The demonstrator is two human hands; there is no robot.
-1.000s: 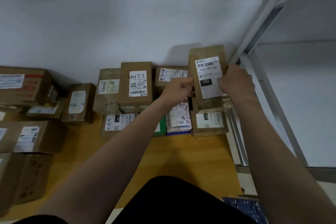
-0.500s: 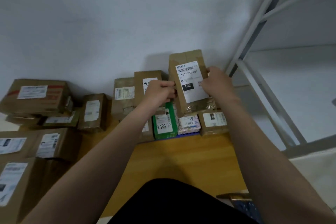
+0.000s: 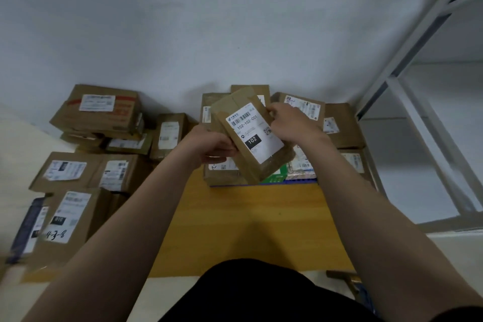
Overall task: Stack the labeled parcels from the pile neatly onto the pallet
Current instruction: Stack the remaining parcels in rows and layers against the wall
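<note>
1. Fingers: the left hand (image 3: 211,148) has its fingers (image 3: 225,144) curled round the parcel's left long edge. The right hand (image 3: 292,123) pinches the far right edge. Both hands are closed on it, and neither is free.
2. Pallet (image 3: 248,219): a yellow wooden deck whose near part is bare.
3. Parcel (image 3: 251,136): a brown carton labelled 102-102-001, held off the deck above the stacked row (image 3: 339,125) at the pallet's far end. Its near corner is over a green box (image 3: 274,178).
4. Handling, as a judgement: the step in hand is placement. Square the carton to the row's edges before lowering it, and set it flat on a level neighbour. Let go only once it sits without rocking.
5. Orientation: the label faces up toward the camera. The long axis runs diagonally from far-left to near-right, and the carton is tilted, not yet level.
6. Pile (image 3: 86,170): labelled cartons to the left, off the deck.
7. Metal rack frame (image 3: 418,60): far right, against the wall.
</note>
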